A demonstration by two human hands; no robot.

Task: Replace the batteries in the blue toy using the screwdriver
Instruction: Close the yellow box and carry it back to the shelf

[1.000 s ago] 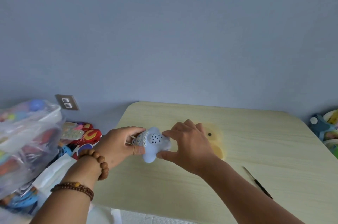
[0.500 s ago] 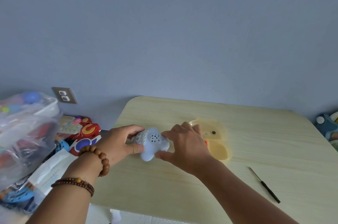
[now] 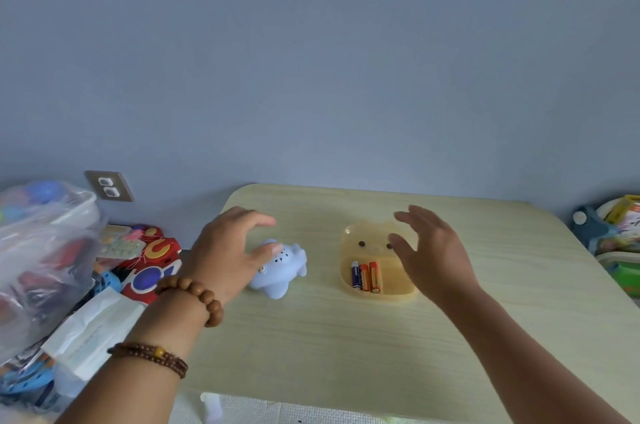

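The blue toy [image 3: 284, 271] lies on the pale wooden table [image 3: 346, 347], left of centre, its speaker holes facing up. My left hand [image 3: 230, 250] hovers just over the toy's left side with relaxed, spread fingers and holds nothing. To the right sits a yellow bear-shaped tray [image 3: 398, 292] with three batteries [image 3: 366, 276] in its lower left compartment. My right hand [image 3: 433, 250] is open above the tray's right half, fingers straight. No screwdriver is visible; my right forearm covers the table's right front.
Left of the table are a clear bag of toys [image 3: 45, 250], a red toy [image 3: 152, 268] and a white paper packet [image 3: 90, 330]. A wall socket [image 3: 109, 185] is behind them. More toys [image 3: 616, 243] lie at the right edge.
Both hands have let go of the blue toy, which now lies on the table. My right hand moved right, over the tray, uncovering the batteries. The screwdriver is no longer seen.
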